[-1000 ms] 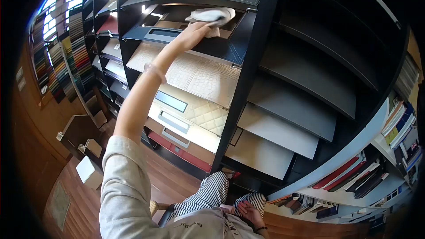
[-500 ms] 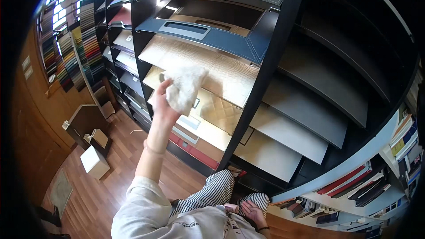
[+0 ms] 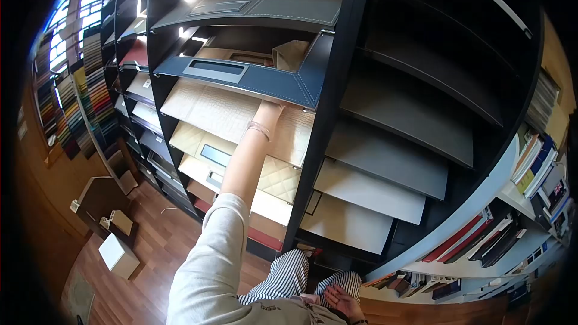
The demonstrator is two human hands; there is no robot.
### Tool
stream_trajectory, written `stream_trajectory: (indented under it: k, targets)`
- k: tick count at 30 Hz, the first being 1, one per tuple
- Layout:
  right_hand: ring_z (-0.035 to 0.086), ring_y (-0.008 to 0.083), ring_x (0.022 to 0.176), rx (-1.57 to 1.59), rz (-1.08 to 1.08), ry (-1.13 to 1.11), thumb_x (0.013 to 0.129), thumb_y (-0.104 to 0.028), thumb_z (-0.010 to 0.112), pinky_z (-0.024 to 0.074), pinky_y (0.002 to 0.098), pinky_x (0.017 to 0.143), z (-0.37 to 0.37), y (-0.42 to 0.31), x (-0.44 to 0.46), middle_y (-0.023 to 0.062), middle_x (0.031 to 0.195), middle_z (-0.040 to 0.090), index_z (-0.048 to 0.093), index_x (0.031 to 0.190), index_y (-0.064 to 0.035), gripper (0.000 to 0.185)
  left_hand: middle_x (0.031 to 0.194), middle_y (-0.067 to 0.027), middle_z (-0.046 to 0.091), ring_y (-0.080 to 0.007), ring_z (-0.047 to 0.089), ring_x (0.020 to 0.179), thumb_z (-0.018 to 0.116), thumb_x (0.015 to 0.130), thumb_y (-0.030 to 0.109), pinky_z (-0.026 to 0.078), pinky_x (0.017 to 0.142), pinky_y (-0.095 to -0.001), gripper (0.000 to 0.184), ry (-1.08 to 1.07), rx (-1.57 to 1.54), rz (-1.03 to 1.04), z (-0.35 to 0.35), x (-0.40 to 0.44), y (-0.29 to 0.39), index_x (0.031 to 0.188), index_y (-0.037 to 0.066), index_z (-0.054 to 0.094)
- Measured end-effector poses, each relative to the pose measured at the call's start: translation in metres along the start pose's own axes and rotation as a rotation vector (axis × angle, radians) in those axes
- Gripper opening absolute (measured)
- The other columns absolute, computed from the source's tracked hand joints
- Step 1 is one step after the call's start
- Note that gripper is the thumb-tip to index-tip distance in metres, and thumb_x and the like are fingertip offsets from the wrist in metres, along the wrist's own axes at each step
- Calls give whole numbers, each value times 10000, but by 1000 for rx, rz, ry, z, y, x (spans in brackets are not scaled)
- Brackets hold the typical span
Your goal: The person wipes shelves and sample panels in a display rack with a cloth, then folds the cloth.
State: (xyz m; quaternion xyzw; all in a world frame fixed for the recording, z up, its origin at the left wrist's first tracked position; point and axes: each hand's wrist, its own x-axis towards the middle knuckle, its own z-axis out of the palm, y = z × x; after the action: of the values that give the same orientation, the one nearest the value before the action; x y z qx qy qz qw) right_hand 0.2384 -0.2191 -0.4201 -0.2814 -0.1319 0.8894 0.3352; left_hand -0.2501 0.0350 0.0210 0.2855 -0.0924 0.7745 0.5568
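My left arm reaches into the shelf between a blue stitched panel (image 3: 180,68) and a cream crocodile-textured panel (image 3: 208,105). Only the wrist end of my left hand (image 3: 272,108) shows; its fingers are hidden behind the blue panel. Above that panel's rear edge a beige, soft-looking shape (image 3: 290,55) shows in shadow; whether it is a cloth in my hand I cannot tell. My right hand (image 3: 343,302) rests by my striped trouser leg, fingers spread, holding nothing visible.
A black shelf frame (image 3: 337,72) carries tilted sample panels, with a grey stitched one (image 3: 295,0) above. Plain grey panels (image 3: 391,150) fill the right bay. Books (image 3: 463,244) line a curved white shelf. A white box (image 3: 118,256) stands on the wooden floor.
My left hand, which held a white fluffy cloth in front of the panels, has moved up and right and in under the blue panel. The view has shifted. My right hand stays low.
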Motion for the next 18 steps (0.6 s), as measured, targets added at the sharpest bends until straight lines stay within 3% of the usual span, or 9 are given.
stream_trajectory:
  k: [4, 9, 18]
  targets:
    - [331, 401, 1349, 91, 7, 39, 879, 27, 426, 276, 509, 1127, 7, -1, -1, 243, 1449, 340, 334, 1386, 14, 516, 1215, -144, 594, -261, 562, 1128, 377, 952, 570, 458, 975, -411, 605, -401, -62, -175, 4, 23, -1, 1240, 60, 531]
    - [285, 417, 1369, 79, 41, -1, 874, 14, 443, 253, 528, 1132, 19, -3, -3, 238, 1472, 304, 342, 1393, -8, 529, 1195, -134, 606, -251, 598, 1068, 400, 949, 564, 483, 946, -375, 586, -347, -26, -216, -5, 30, 1, 1225, 66, 541]
    - [265, 424, 1376, 68, 39, 4, 860, 6, 464, 242, 535, 1134, 33, -7, -6, 236, 1485, 284, 348, 1403, -25, 557, 1286, -126, 543, -279, 529, 1174, 416, 941, 572, 456, 985, -394, 614, -334, 871, 184, -66, 24, 12, 1256, 54, 512]
